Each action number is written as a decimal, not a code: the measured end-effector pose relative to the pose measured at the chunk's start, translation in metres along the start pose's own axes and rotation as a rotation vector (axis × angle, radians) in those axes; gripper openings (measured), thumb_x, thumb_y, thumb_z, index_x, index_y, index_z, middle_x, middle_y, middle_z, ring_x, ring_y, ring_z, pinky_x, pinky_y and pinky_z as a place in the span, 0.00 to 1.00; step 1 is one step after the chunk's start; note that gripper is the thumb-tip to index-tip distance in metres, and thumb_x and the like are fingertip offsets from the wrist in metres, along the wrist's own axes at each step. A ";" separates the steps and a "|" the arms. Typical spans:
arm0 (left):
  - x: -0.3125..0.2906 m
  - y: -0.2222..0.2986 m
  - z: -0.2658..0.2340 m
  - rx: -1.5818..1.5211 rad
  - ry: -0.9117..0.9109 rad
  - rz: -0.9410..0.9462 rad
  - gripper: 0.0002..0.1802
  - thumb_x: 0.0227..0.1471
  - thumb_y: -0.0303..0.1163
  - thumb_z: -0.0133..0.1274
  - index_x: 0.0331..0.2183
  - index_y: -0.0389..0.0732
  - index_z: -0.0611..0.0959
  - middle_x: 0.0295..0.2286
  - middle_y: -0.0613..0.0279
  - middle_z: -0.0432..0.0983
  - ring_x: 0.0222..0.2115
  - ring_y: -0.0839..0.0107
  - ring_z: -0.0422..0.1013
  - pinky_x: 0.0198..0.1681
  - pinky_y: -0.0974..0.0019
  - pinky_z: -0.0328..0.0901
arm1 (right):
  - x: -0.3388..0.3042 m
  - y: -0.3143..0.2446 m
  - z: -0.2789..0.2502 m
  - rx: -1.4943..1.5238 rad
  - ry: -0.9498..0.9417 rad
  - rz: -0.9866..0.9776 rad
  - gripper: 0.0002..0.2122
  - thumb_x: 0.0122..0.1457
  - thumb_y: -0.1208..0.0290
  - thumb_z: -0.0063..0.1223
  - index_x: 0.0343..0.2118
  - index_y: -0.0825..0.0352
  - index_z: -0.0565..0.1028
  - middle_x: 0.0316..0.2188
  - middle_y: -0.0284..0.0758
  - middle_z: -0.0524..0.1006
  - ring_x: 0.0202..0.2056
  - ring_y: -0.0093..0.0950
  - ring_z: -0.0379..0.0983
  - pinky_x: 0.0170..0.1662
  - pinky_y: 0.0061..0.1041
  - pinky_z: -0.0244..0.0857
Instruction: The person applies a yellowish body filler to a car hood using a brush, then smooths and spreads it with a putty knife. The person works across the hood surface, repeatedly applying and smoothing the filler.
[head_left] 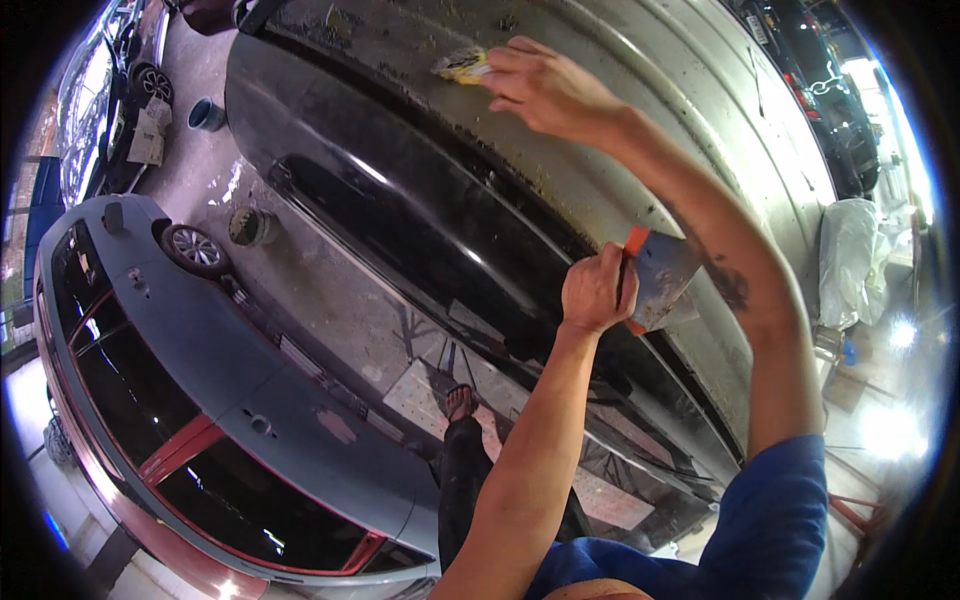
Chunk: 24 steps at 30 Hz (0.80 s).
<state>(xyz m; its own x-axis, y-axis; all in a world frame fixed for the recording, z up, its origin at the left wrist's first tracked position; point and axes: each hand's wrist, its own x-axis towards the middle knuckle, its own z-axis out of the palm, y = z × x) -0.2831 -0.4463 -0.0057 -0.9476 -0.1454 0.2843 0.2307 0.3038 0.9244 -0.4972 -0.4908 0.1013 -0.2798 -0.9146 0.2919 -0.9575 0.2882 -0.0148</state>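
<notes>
My right hand reaches far over a ribbed metal vehicle roof. Its fingers close on a small yellow piece smeared with grey, which touches or hovers just over the roof; I cannot tell its exact kind. Nearer to me, my left hand grips a flat grey plate with orange edges by its near side. The plate is held above the roof's near edge, close to my right forearm. Dark rough patches run along the roof's gutter, beside the glossy black side.
A grey car with red window frames stands to the left. On the floor between the vehicles are a bucket and a blue-grey pail. My foot rests on a plank platform. Pale plastic sheeting hangs at right.
</notes>
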 end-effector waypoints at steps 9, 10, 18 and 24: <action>0.001 -0.002 0.001 -0.033 0.006 0.014 0.08 0.50 0.32 0.49 0.29 0.39 0.68 0.16 0.51 0.70 0.17 0.49 0.70 0.22 0.52 0.65 | -0.048 -0.026 -0.022 0.030 -0.094 -0.023 0.14 0.48 0.72 0.60 0.37 0.69 0.74 0.31 0.36 0.67 0.38 0.35 0.66 0.44 0.31 0.63; 0.002 -0.002 0.001 -0.040 0.001 0.013 0.08 0.50 0.32 0.49 0.29 0.39 0.68 0.16 0.51 0.70 0.17 0.49 0.70 0.22 0.52 0.65 | -0.056 -0.033 -0.029 0.032 -0.210 0.031 0.14 0.48 0.72 0.60 0.37 0.70 0.74 0.31 0.36 0.67 0.39 0.35 0.66 0.44 0.31 0.63; 0.001 0.000 0.002 -0.013 -0.017 -0.008 0.07 0.51 0.31 0.48 0.30 0.39 0.69 0.16 0.50 0.71 0.18 0.49 0.71 0.21 0.51 0.65 | -0.085 -0.055 -0.046 0.058 -0.069 -0.014 0.10 0.46 0.72 0.61 0.30 0.67 0.73 0.32 0.30 0.68 0.37 0.30 0.65 0.44 0.28 0.64; 0.001 0.002 0.001 0.054 -0.030 -0.003 0.07 0.51 0.32 0.47 0.30 0.38 0.69 0.17 0.49 0.71 0.19 0.48 0.71 0.22 0.52 0.65 | -0.110 -0.058 -0.059 0.099 0.130 0.217 0.09 0.46 0.72 0.62 0.30 0.67 0.74 0.31 0.31 0.68 0.37 0.31 0.66 0.44 0.29 0.65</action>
<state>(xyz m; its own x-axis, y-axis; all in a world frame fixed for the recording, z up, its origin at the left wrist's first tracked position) -0.2836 -0.4448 -0.0035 -0.9546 -0.1181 0.2734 0.2168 0.3541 0.9097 -0.4071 -0.3906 0.1266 -0.4742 -0.7884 0.3919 -0.8800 0.4386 -0.1824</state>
